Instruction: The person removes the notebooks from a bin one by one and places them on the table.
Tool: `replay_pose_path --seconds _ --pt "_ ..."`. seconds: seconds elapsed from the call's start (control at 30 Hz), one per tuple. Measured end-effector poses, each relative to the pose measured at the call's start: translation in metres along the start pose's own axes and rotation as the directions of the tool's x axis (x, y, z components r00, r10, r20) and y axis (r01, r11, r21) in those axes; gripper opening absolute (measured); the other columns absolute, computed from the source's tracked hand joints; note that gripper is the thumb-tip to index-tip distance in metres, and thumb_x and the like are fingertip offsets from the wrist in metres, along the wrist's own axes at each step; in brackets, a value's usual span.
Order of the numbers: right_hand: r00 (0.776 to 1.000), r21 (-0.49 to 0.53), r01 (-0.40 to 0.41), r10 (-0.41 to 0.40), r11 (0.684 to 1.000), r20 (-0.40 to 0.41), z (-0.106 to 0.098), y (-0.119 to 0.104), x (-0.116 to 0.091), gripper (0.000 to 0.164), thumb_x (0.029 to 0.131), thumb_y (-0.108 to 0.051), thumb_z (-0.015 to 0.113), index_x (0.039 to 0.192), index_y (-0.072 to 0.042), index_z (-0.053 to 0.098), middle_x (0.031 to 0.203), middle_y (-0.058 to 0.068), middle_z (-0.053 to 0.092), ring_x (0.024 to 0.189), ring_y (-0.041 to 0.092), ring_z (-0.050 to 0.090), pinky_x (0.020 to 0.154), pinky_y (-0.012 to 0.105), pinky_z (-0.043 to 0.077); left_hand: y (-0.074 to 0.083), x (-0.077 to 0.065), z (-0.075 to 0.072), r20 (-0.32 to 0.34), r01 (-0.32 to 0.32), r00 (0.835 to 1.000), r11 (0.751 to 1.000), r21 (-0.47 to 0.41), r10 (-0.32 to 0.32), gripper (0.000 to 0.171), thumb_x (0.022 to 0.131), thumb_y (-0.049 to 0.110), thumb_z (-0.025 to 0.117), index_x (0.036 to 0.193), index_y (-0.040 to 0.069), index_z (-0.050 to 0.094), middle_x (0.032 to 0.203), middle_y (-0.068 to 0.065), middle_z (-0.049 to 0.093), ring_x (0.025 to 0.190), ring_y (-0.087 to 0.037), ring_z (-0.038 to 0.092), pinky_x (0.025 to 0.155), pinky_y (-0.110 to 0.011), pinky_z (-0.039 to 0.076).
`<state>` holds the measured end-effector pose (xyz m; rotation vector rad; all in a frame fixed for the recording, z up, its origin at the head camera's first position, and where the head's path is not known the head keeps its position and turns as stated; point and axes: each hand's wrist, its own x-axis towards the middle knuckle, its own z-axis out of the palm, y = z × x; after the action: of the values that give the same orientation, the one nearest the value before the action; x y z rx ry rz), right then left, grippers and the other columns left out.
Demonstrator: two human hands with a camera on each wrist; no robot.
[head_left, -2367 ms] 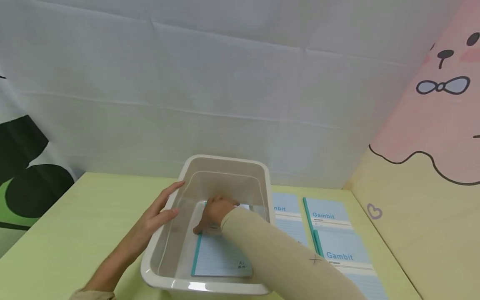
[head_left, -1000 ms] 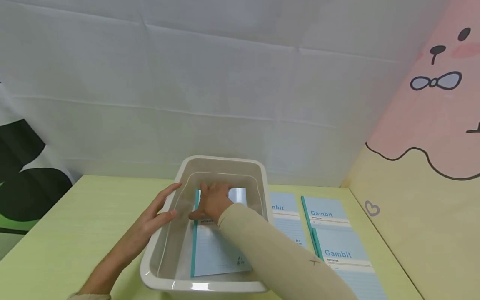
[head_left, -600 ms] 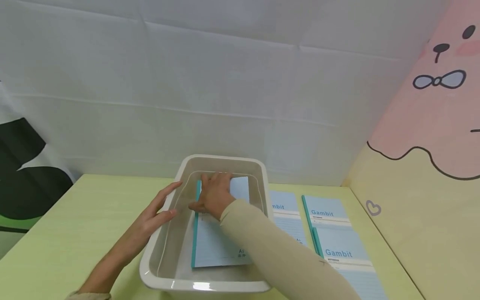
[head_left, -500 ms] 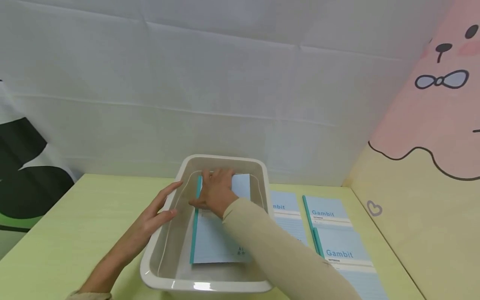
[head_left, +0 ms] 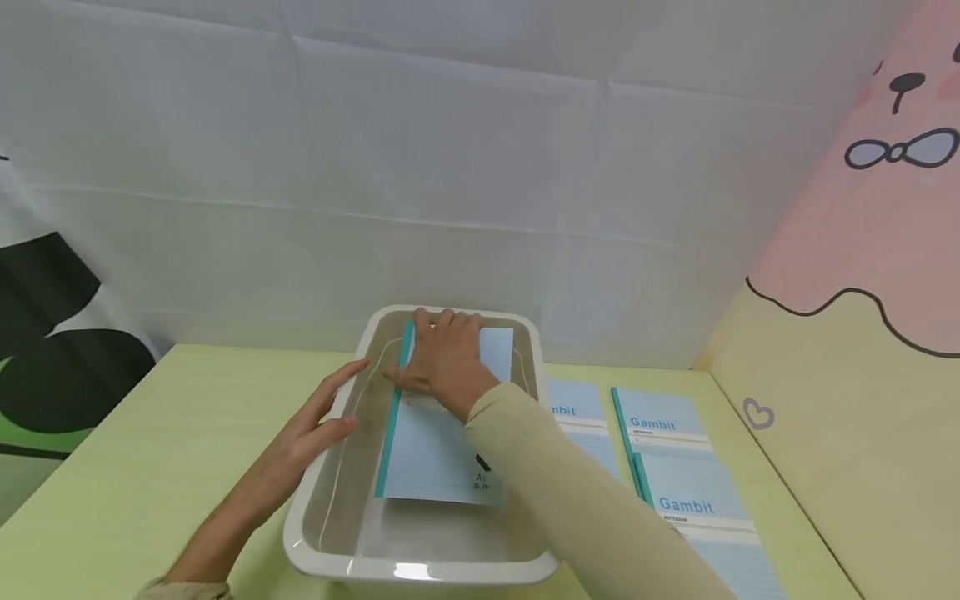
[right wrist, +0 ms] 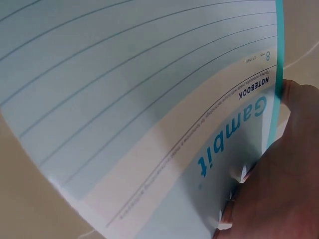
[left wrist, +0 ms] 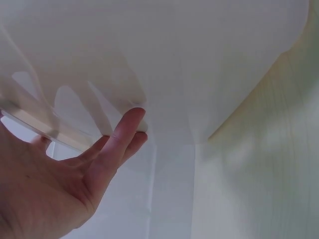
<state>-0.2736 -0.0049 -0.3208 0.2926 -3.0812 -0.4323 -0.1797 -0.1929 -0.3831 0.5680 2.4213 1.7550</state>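
My right hand [head_left: 450, 358] holds a light blue notebook [head_left: 442, 454] with a teal spine by its far end. The thumb lies by the spine and the fingers bend over the far edge. The notebook is tilted inside a pale plastic tub [head_left: 420, 573], its near end above the floor of the tub. In the right wrist view the notebook's cover [right wrist: 149, 114] reads "Gambit". My left hand [head_left: 303, 442] touches the tub's left rim with its fingers fairly straight. In the left wrist view the thumb and fingers of the left hand [left wrist: 75, 179] lie against the tub's wall.
Right of the tub lie more blue notebooks: one [head_left: 581, 425] partly hidden by the tub and sleeve, another [head_left: 663, 417] beyond, and one overlapping it in front [head_left: 697, 492]. The table [head_left: 187, 433] is pale yellow-green. A white cloth backdrop [head_left: 450, 167] stands behind.
The notebook, lying low in the tub before, has risen and moved toward the tub's far end with my right hand. My left hand has stayed at the rim.
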Motion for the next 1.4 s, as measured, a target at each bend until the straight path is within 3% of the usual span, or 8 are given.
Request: replay_pose_path --seconds 0.2,0.33,0.4,0.57,0.63,1.03,1.27,1.4 --pt "1.0 0.086 0.007 -0.005 0.996 -0.023 -0.004 0.008 -0.001 0.088 0.094 -0.081 0.037 0.158 -0.021 0.034 0.145 0.013 0.059 0.135 0.032 0.057 0.118 0.05 0.04 0.0 -0.001 0.0 -0.001 0.003 1.0 1.0 -0.029 -0.003 0.062 0.107 0.027 0.046 0.164 0.039 0.024 0.175 -0.006 0.007 0.149 -0.053 0.027 0.086 -0.054 0.056" --pt "0.998 0.164 0.007 0.003 0.986 -0.056 -0.008 0.015 0.0 0.082 0.095 -0.08 0.038 0.151 -0.02 0.04 0.139 0.013 0.062 0.132 0.031 0.059 0.115 0.051 0.041 0.001 -0.001 0.0 -0.007 0.006 1.0 1.0 -0.008 -0.006 0.062 0.107 0.028 0.046 0.164 0.04 0.024 0.175 -0.003 0.005 0.157 -0.051 0.007 0.091 -0.057 0.054" --pt "0.997 0.196 0.001 0.015 0.981 -0.077 -0.011 0.02 0.001 0.078 0.095 -0.079 0.039 0.146 -0.02 0.044 0.133 0.012 0.064 0.127 0.03 0.061 0.112 0.05 0.043 0.001 -0.001 0.001 -0.009 0.01 1.0 1.0 -0.013 -0.01 0.062 0.107 0.028 0.047 0.164 0.04 0.025 0.175 -0.005 0.005 0.155 -0.053 0.014 0.09 -0.056 0.054" --pt "0.995 0.285 -0.01 0.037 0.958 -0.091 -0.018 0.035 0.002 0.074 0.095 -0.075 0.041 0.143 -0.02 0.046 0.125 0.012 0.065 0.119 0.031 0.062 0.106 0.05 0.044 0.002 -0.001 0.002 -0.001 0.025 1.0 0.998 -0.063 -0.025 0.062 0.107 0.028 0.046 0.164 0.039 0.024 0.172 -0.014 0.014 0.128 -0.047 0.053 0.08 -0.05 0.059" --pt "0.995 0.315 -0.013 0.042 0.949 -0.087 -0.021 0.041 0.002 0.074 0.096 -0.073 0.041 0.146 -0.019 0.045 0.125 0.013 0.065 0.119 0.032 0.062 0.106 0.05 0.044 0.002 -0.002 0.003 0.0 0.025 1.0 0.997 -0.069 -0.025 0.062 0.107 0.028 0.046 0.164 0.039 0.024 0.171 -0.015 0.015 0.124 -0.043 0.057 0.079 -0.049 0.059" --pt "0.994 0.391 -0.028 0.066 0.92 -0.084 -0.056 0.065 -0.004 0.077 0.096 -0.069 0.04 0.156 -0.021 0.037 0.125 0.013 0.065 0.114 0.032 0.061 0.104 0.051 0.045 0.005 0.0 0.003 -0.001 0.039 0.999 0.996 -0.076 -0.04 0.063 0.107 0.028 0.047 0.164 0.038 0.023 0.171 -0.013 0.01 0.117 -0.041 0.061 0.077 -0.049 0.061" --pt "0.994 0.428 -0.034 0.073 0.903 -0.076 -0.063 0.083 -0.012 0.072 0.095 -0.067 0.043 0.15 -0.021 0.042 0.111 0.009 0.066 0.103 0.028 0.062 0.102 0.052 0.044 0.005 0.001 0.002 0.011 0.025 1.0 0.997 -0.071 -0.025 0.063 0.107 0.027 0.046 0.165 0.038 0.022 0.171 -0.013 0.012 0.113 -0.036 0.064 0.076 -0.046 0.062" --pt "0.996 0.443 -0.037 0.069 0.896 -0.055 -0.063 0.092 -0.015 0.077 0.094 -0.065 0.043 0.156 -0.021 0.037 0.114 0.01 0.066 0.106 0.029 0.062 0.104 0.054 0.043 0.004 0.0 0.001 0.013 0.011 1.0 0.998 -0.056 -0.01 0.063 0.108 0.027 0.045 0.165 0.038 0.022 0.171 -0.009 0.013 0.115 -0.034 0.063 0.077 -0.044 0.061"
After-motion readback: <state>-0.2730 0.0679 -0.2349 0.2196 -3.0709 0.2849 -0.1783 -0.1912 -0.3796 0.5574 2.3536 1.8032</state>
